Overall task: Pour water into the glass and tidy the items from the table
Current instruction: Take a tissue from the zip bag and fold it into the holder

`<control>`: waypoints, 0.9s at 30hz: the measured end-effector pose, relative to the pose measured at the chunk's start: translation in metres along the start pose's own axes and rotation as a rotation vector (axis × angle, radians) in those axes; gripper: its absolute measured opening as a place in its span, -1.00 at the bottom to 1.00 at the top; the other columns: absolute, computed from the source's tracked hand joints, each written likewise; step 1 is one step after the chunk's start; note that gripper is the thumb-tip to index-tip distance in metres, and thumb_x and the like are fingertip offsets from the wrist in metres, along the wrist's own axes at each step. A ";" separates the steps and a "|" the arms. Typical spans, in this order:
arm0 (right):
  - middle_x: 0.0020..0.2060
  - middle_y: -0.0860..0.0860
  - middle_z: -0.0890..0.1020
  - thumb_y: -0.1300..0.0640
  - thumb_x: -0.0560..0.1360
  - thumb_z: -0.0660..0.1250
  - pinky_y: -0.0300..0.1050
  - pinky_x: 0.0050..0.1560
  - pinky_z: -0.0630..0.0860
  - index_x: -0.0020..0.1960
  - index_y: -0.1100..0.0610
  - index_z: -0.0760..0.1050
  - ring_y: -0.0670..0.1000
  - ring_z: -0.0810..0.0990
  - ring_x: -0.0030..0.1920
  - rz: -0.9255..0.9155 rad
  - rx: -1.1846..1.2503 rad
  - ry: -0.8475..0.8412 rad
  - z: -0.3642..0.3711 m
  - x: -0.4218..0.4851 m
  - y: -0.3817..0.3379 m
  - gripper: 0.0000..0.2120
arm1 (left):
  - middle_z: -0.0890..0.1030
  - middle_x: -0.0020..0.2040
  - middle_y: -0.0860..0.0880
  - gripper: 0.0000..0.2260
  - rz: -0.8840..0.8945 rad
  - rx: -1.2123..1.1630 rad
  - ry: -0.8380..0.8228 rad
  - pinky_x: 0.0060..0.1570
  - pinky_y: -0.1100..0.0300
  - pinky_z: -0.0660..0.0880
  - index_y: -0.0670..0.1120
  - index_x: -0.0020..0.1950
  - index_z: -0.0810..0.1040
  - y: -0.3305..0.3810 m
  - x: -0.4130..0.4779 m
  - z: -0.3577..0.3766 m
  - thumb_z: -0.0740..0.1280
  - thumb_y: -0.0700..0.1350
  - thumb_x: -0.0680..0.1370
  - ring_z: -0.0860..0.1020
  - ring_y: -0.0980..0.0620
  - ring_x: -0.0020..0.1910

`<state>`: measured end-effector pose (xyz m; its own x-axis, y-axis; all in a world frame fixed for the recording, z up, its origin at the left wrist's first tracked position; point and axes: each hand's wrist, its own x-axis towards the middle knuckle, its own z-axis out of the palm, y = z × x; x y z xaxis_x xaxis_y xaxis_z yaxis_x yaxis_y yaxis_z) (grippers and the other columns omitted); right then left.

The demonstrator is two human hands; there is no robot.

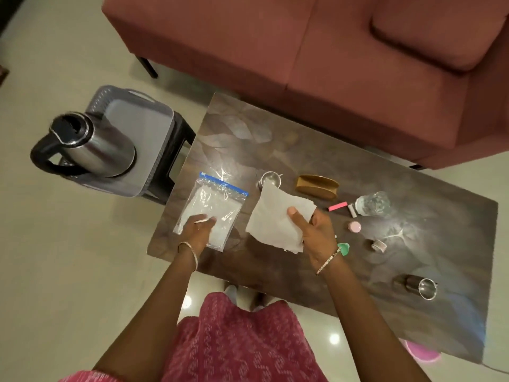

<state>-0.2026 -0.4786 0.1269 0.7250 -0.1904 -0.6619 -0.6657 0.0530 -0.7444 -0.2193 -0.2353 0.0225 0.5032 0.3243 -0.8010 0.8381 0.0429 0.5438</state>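
Observation:
A clear zip bag (212,205) with a blue seal and white tissues inside lies at the left end of the dark table (303,150). My left hand (198,230) presses on its near edge. My right hand (314,232) holds a white paper napkin (275,221) just above the table, right of the bag. A clear glass (373,204) with water stands at the right. A steel jug (91,144) with a black handle stands on a grey tray (148,128) on a stool left of the table.
On the table are a small steel cup (271,180), a gold napkin holder (318,186), a pink eraser (337,206), a pink cap (354,226), a green lid (344,248), a small tipped cup (378,245) and a steel tumbler on its side (418,285). A maroon sofa (330,64) stands behind.

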 end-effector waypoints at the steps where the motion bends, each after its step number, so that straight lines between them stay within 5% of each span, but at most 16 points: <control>1: 0.10 0.10 0.69 0.15 0.54 0.39 0.08 0.05 0.66 0.13 0.05 0.58 0.11 0.68 0.08 -0.038 -0.007 -0.031 -0.002 -0.006 -0.007 -0.83 | 0.61 0.19 -0.10 -0.69 0.048 -0.043 -0.154 0.22 -0.04 0.49 -0.08 0.17 0.55 0.014 -0.009 0.003 0.44 0.02 0.49 0.57 -0.13 0.19; 5: 0.05 0.10 0.72 0.20 0.54 0.39 -0.02 -0.05 0.66 0.17 0.17 0.59 0.12 0.70 0.06 -0.127 0.028 -0.188 -0.016 -0.033 -0.031 -0.78 | 0.61 0.22 0.06 -0.37 0.133 -0.016 -0.621 0.31 0.03 0.40 0.09 0.26 0.55 0.074 -0.048 0.013 0.28 0.46 0.35 0.54 0.07 0.24; 8: 0.11 0.18 0.68 0.13 0.52 0.41 0.07 -0.02 0.65 0.23 0.21 0.57 0.21 0.68 0.10 -0.170 0.048 -0.295 -0.030 -0.055 -0.050 -0.69 | 0.64 0.16 0.01 -0.35 0.131 -0.057 -0.846 0.19 0.08 0.46 0.06 0.26 0.58 0.112 -0.077 0.025 0.18 0.46 0.39 0.57 0.05 0.16; 13: 0.10 0.21 0.68 0.15 0.54 0.40 0.01 -0.10 0.67 0.22 0.17 0.60 0.15 0.69 0.04 -0.330 0.044 -0.352 -0.056 -0.085 -0.076 -0.73 | 0.33 0.43 -0.32 0.07 0.151 -0.171 -1.140 0.32 -0.12 0.38 -0.32 0.48 0.21 0.144 -0.126 0.041 0.42 0.40 0.26 0.33 -0.29 0.41; 15: 0.09 0.22 0.68 0.10 0.51 0.43 0.09 -0.07 0.67 0.21 0.16 0.61 0.16 0.69 0.03 -0.368 0.039 -0.316 -0.067 -0.091 -0.082 -0.71 | 0.43 0.38 -0.28 -0.01 0.170 -0.171 -1.165 0.26 -0.04 0.45 -0.29 0.44 0.34 0.148 -0.135 0.044 0.47 0.35 0.25 0.41 -0.24 0.37; 18: 0.04 0.15 0.72 0.07 0.48 0.45 -0.07 -0.08 0.65 0.15 0.13 0.65 0.10 0.71 0.01 -0.442 0.065 -0.241 -0.084 -0.102 -0.091 -0.73 | 0.64 0.12 -0.15 -0.35 0.314 -0.087 -1.097 0.08 0.03 0.55 -0.12 0.18 0.62 0.157 -0.148 0.052 0.53 0.28 0.26 0.62 -0.07 0.07; 21: 0.03 0.14 0.72 0.11 0.48 0.46 -0.10 -0.09 0.64 0.16 0.14 0.64 0.13 0.71 0.03 -0.505 0.075 -0.176 -0.095 -0.107 -0.096 -0.73 | 0.66 0.12 -0.12 -0.60 0.460 0.001 -0.978 0.15 -0.11 0.49 -0.03 0.12 0.64 0.167 -0.162 0.060 0.51 0.14 0.38 0.61 -0.09 0.07; 27: -0.02 0.10 0.72 0.20 0.40 0.54 0.04 -0.05 0.67 0.12 0.13 0.61 0.13 0.71 0.00 -0.594 0.057 -0.009 -0.101 -0.111 -0.101 -0.70 | 0.69 0.04 -0.16 -0.79 0.676 -0.042 -0.884 -0.06 0.05 0.62 -0.07 0.08 0.64 0.170 -0.195 0.076 0.45 -0.05 0.47 0.66 -0.09 -0.02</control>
<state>-0.2336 -0.5614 0.2842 0.9720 -0.1951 -0.1314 -0.1354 -0.0074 -0.9908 -0.1588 -0.3626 0.2521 0.8403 -0.4936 -0.2242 0.3357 0.1489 0.9301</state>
